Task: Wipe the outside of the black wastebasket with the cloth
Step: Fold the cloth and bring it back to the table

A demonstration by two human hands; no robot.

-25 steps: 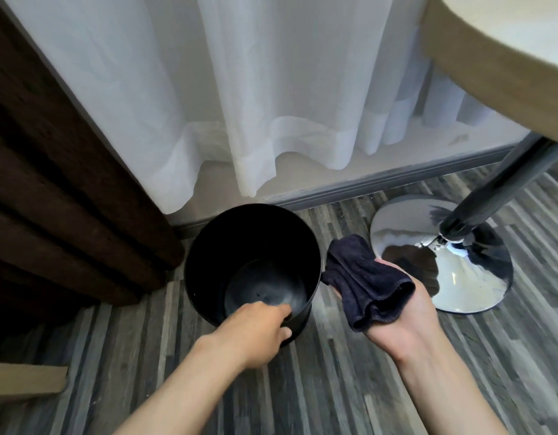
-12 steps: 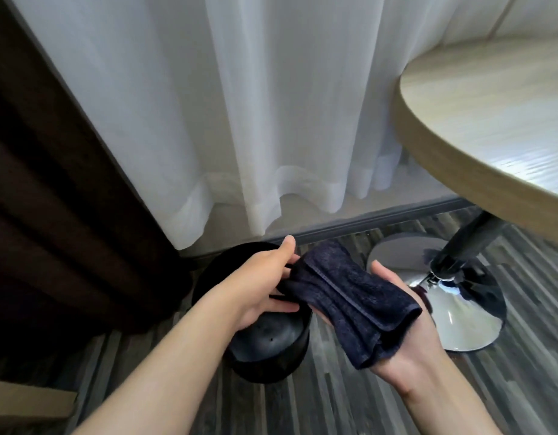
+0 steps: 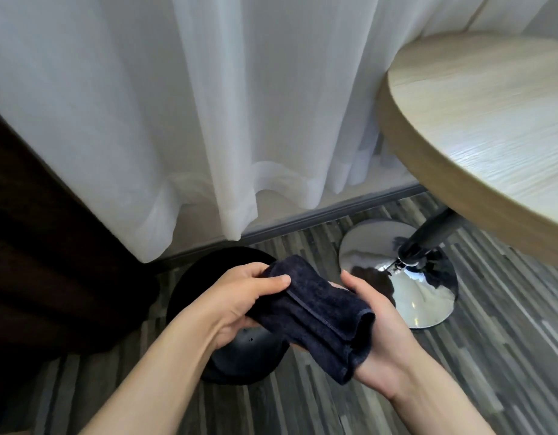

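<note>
A folded dark cloth was held between both hands above the black wastebasket, which stood upright on the striped floor, partly hidden by the hands. The cloth's upper end was pinched by the left hand, thumb on top and fingers curled beneath. Its lower part was cradled in the right hand, palm up, fingers loosely together. A white curtain and a round table were visible behind.
</note>
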